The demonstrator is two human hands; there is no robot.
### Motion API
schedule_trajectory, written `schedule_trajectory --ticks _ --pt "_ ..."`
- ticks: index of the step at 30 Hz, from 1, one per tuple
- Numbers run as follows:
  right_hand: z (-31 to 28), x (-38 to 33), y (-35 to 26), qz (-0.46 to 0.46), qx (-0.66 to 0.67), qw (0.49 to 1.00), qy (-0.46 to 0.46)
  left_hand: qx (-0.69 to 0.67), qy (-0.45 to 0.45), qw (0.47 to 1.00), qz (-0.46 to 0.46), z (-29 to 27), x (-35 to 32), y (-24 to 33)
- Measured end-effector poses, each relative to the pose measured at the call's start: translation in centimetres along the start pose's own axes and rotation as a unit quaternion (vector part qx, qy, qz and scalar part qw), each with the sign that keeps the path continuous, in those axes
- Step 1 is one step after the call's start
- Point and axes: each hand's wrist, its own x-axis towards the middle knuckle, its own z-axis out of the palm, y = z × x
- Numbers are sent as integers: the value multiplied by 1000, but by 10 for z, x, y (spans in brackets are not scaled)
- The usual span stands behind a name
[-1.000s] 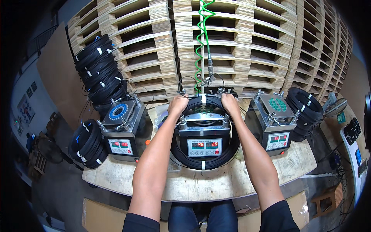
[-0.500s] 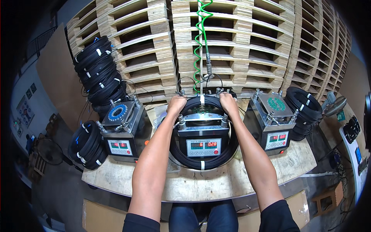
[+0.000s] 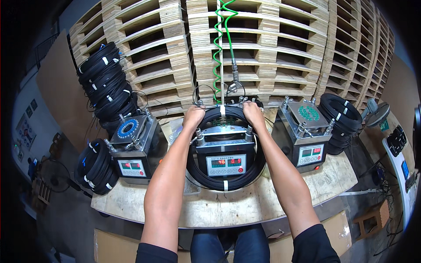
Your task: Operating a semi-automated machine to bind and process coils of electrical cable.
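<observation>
Little has moved: both hands [image 3: 193,117] [image 3: 253,113] still grip the cable coil [image 3: 199,173] on the wooden table [image 3: 245,206] before stacked pallets [image 3: 272,48]

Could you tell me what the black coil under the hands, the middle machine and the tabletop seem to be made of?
Coil: thin black cable, likely plastic-jacketed, smooth with a slight sheen, bound with white ties.
Middle machine: metal by its look, with a brushed silvery top plate, posts and a dark casing.
Tabletop: plywood or board, pale, unpainted, scuffed and stained.
</observation>
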Motion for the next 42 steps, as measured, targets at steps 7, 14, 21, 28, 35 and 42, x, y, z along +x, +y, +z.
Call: schedule_trajectory --ticks 7,14,21,28,35,42 --pt "-4 -6 -7 -8 -6 1000 8 -80 -57 995 31 0 15 -15" --pt "3 6 4 2 -15 1000 -8 -8 -17 1000 16 -1 2 2" --pt "6 6 2 -2 -12 1000 -18 23 16 1000 -1 -7 -4 3" --pt "1 2 -2 10 -10 1000 -10 -1 -13 1000 4 -3 6 -3" --pt "-2 -2 -4 36 -4 999 -19 31 -4 999 -11 0 2 -1" --pt "2 3 1 21 4 1000 -18 47 3 999 -18 -6 -9 9"
